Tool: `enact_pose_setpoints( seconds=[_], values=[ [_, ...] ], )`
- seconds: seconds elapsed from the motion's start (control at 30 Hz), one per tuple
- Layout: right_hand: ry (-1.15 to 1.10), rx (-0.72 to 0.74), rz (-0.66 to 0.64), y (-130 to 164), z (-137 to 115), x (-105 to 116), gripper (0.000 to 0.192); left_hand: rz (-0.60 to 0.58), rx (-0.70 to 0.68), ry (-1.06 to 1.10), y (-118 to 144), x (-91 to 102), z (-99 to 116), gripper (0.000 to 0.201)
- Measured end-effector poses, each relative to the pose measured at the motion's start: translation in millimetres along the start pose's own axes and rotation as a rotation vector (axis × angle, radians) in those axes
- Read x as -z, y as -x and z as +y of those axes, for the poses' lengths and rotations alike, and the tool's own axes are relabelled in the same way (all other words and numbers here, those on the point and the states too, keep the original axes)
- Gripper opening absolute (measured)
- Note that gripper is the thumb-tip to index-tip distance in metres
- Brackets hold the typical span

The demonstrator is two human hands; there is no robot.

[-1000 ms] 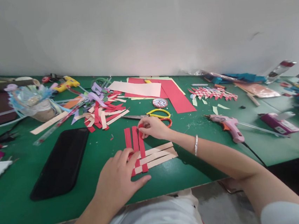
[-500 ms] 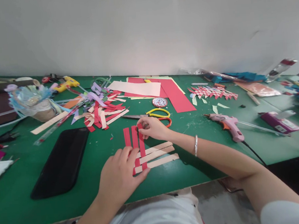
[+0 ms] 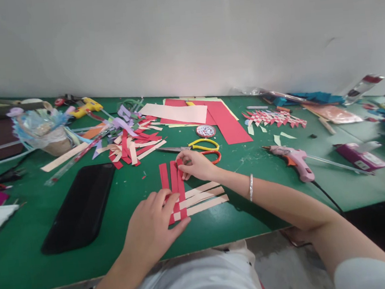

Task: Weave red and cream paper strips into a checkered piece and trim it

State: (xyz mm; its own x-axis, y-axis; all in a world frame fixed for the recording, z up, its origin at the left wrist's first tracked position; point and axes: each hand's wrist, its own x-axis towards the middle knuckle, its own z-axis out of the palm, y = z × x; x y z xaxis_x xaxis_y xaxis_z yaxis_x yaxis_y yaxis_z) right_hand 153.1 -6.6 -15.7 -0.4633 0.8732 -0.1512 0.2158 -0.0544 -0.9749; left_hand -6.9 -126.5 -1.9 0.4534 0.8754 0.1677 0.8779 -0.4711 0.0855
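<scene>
Three upright red paper strips (image 3: pixel 164 176) cross several cream paper strips (image 3: pixel 210 204) in a small weave on the green table. Across the left side of the weave rests my left hand (image 3: pixel 149 223), fingers spread and lying on the paper, thumb along its lower edge. My right hand (image 3: pixel 196 164) pinches the top end of the rightmost red strip (image 3: pixel 182 188) between thumb and fingers. Part of the weave is hidden under the left hand. Just beyond my right hand lie scissors (image 3: pixel 204 144) with yellow and orange handles.
A black phone (image 3: pixel 79 210) lies to the left. Behind are a heap of paper scraps (image 3: pixel 133 145), red card sheets (image 3: pixel 229 125) and a round pin case (image 3: pixel 205 131). To the right are a pink glue gun (image 3: pixel 292 160), a woven red-and-white piece (image 3: pixel 275 118) and a purple box (image 3: pixel 360 155).
The rightmost red strip has shifted slightly left, closer to the middle red strip. My left hand has slid a little left; my right hand keeps its pinch.
</scene>
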Motion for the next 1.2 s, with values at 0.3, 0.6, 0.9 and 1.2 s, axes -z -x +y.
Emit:
enact_pose_setpoints(
  seconds=[0.3,0.6,0.9,1.2],
  values=[
    [0.061,0.052,-0.021,-2,0,2,0.018,-0.030,-0.018,0.021,0,0.7,-5,0.038],
    [0.190,0.081,0.002,-9,-6,6,0.020,-0.095,0.015,0.201,-3,5.4,-21,0.053],
    [0.238,0.153,-0.050,-16,-3,6,0.019,-0.126,-0.033,0.291,-2,3.1,-27,0.047],
    [0.325,0.226,0.008,-12,-4,8,0.028,-0.047,-0.009,0.187,-2,3.1,-27,0.053]
  ],
)
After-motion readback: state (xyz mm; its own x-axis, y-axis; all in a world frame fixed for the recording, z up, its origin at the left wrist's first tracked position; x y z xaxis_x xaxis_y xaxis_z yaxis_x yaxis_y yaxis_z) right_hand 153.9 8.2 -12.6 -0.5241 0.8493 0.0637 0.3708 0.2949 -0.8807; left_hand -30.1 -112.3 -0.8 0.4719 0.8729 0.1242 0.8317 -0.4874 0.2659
